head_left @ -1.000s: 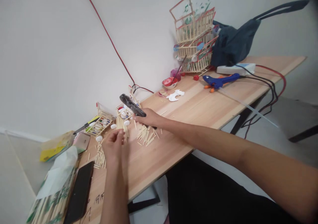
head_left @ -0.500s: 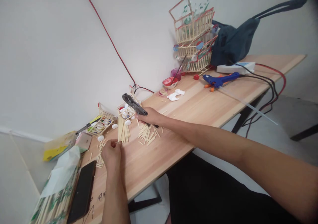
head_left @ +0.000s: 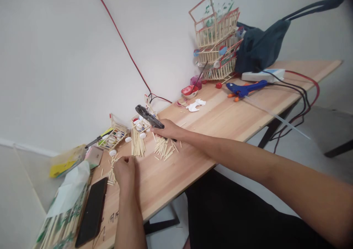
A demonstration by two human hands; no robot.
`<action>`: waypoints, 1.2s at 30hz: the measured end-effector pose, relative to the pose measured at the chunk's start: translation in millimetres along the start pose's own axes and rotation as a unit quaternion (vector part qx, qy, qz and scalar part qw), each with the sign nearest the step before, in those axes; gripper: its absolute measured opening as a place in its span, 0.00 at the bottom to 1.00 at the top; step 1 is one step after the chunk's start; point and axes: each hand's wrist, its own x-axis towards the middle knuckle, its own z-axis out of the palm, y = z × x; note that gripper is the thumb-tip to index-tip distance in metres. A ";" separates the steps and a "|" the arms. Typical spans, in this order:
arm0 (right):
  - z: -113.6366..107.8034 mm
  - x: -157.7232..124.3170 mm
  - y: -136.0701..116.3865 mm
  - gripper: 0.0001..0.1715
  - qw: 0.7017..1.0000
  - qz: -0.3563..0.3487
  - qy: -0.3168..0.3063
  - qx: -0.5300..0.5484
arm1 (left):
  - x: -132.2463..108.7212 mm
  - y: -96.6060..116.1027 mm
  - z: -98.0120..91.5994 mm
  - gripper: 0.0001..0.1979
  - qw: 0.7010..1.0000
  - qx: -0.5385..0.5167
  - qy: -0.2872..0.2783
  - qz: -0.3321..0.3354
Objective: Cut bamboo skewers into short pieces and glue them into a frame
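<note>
Nearest to you, a black phone (head_left: 92, 212) is lying face up at the edge of the wooden table (head_left: 220, 120), just beside a wrapped bundle of sticks (head_left: 59, 227).

Your left hand (head_left: 125, 170) is resting on the table, seen from the back, with its fingers curling into a narrow pinch. Whether a stick is lying between them cannot be told. A scatter of short sticks (head_left: 111, 175) is lying just to its left.

Beyond it, a bunch of long sticks (head_left: 137, 145) is lying flat, and a loose pile of cut sticks (head_left: 164, 149) is spreading out beside it, directly under your right wrist.

Your right hand (head_left: 168, 129) is closing around the handles of the black pliers (head_left: 149, 117). The tool is lifting clear of the table, its head pointing up and away towards the wall.

Behind the pliers, a small stick basket (head_left: 116, 135) is standing near the wall, with white caps (head_left: 111, 153) lying around it.

Farther along, a red bowl (head_left: 189, 91) is sitting near the wall. A blue glue gun (head_left: 244, 89) is lying beside a white power strip (head_left: 261, 75).

At the far end, stacked stick baskets (head_left: 216, 43) are leaning against a dark bag (head_left: 259, 48), and a red cable (head_left: 121, 39) is running down the wall.
</note>
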 end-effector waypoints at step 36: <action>-8.1 -9.0 -14.1 0.08 0.979 -0.112 -0.090 -0.143 | -18.6 29.8 -32.2 0.11 0.772 -0.622 0.094 0.087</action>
